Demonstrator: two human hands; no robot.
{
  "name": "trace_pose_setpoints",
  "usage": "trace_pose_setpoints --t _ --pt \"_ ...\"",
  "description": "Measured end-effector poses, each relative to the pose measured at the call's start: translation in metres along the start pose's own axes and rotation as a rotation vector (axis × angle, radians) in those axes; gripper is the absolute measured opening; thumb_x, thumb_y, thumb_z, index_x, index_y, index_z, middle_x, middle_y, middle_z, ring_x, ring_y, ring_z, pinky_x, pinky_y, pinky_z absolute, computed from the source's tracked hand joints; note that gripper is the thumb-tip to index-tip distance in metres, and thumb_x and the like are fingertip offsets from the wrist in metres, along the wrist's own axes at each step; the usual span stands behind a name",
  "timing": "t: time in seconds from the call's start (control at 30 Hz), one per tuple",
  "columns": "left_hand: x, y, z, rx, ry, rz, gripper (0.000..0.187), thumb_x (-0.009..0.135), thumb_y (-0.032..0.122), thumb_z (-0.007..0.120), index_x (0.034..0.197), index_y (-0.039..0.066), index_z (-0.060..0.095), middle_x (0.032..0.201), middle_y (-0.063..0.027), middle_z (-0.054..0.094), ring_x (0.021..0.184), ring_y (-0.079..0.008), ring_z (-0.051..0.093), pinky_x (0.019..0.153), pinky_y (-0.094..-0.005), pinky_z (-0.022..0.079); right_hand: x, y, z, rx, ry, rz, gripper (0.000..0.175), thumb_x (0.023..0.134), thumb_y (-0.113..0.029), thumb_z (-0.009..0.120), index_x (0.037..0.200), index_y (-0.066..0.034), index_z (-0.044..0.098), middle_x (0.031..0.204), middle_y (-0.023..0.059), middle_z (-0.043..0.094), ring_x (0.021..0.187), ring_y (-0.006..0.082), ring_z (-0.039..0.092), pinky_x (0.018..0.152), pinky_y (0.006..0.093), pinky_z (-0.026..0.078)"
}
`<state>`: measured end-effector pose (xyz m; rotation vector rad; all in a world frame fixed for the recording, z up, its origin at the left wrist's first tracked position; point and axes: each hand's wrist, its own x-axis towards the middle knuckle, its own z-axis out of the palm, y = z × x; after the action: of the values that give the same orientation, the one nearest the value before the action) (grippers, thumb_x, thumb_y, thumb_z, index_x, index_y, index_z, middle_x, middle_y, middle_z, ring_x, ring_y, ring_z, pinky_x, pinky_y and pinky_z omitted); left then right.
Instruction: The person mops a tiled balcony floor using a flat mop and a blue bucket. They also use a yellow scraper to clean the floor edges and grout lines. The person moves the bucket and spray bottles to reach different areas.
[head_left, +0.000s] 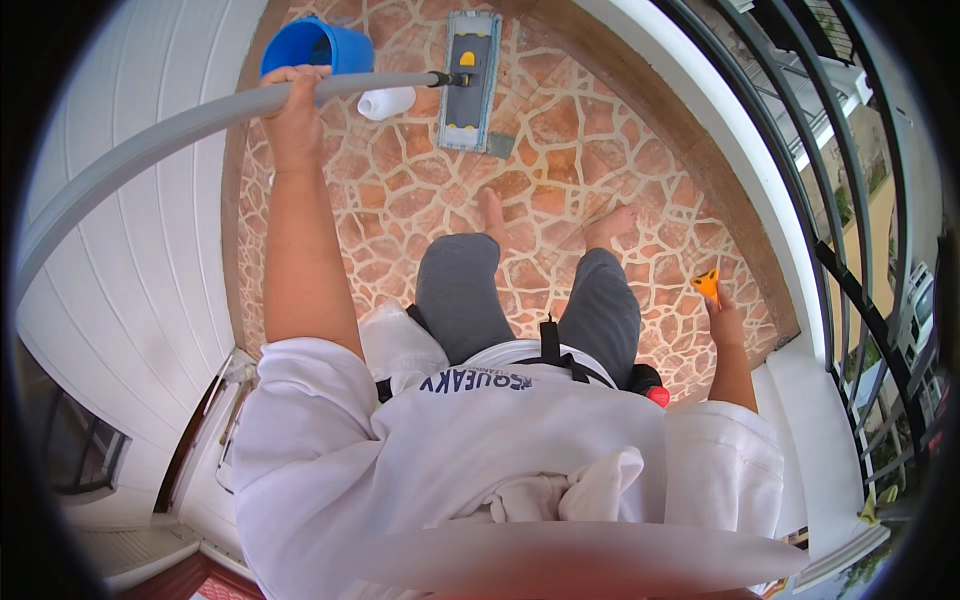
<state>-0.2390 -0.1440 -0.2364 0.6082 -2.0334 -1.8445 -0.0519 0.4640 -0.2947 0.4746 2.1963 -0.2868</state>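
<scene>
My left hand (296, 97) grips the grey pole (187, 112) of a flat mop, out in front of me to the left. The pole runs to a grey mop head (466, 105) with yellow tabs and a blue-fringed pad, lying flat on the floor. Just beyond that hand is a blue plastic bucket (349, 49); its contents are mostly hidden. A white plastic bottle (390, 103) lies on its side between bucket and mop head. Low at my right side, my right hand (724, 319) holds a small orange tool (706, 285), seemingly a scraper, by its narrow end.
Stone-patterned floor (555, 124) lies under my bare feet (611, 225). A white panelled wall (150, 202) rises on the left. Along the right runs a white ledge (780, 165) with a black metal railing (795, 180). A greyish square patch (500, 145) touches the mop head's near corner.
</scene>
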Motion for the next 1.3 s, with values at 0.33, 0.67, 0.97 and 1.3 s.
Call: trace_pose_setpoints --t 0.33,0.67,0.97,1.3 --pt "0.038 0.019 -0.058 0.012 -0.247 -0.340 0.009 0.073 0.008 0.060 0.075 0.004 0.052 0.074 -0.0006 0.051 0.070 -0.0084 0.047 0.066 -0.0221 0.038 -0.194 0.043 0.072 0.764 0.409 0.563 0.042 0.085 -0.032 0.044 0.125 -0.0279 0.036 0.049 -0.0022 0.031 0.033 0.0077 0.026 0.031 0.0239 0.024" --pt "0.057 0.228 -0.098 -0.336 -0.432 0.200 0.003 0.077 0.001 0.052 0.079 0.003 0.050 0.076 -0.0105 0.056 0.074 -0.0193 0.053 0.074 -0.0341 0.042 -0.228 -0.073 0.183 0.328 0.161 0.425 0.048 0.083 -0.039 0.045 0.127 -0.0268 0.032 0.089 0.0213 0.057 0.080 0.0318 0.057 0.066 0.0372 0.044" --pt "0.048 0.279 -0.082 -0.450 -0.543 0.301 0.008 0.075 -0.001 0.055 0.074 0.002 0.048 0.061 -0.0076 0.049 0.059 -0.0163 0.048 0.065 -0.0331 0.042 -0.215 -0.109 0.155 0.582 0.372 0.312 0.047 0.083 -0.034 0.047 0.127 -0.0275 0.033 0.051 0.0029 0.041 0.039 0.0120 0.039 0.035 0.0261 0.034" --pt "0.060 0.249 -0.061 -0.443 -0.641 0.295 0.011 0.072 -0.004 0.057 0.074 0.003 0.048 0.062 -0.0091 0.051 0.058 -0.0163 0.051 0.061 -0.0313 0.044 -0.228 -0.107 0.188 0.364 0.197 0.435 0.047 0.083 -0.036 0.046 0.127 -0.0256 0.033 0.063 0.0091 0.052 0.044 0.0164 0.049 0.039 0.0283 0.040"
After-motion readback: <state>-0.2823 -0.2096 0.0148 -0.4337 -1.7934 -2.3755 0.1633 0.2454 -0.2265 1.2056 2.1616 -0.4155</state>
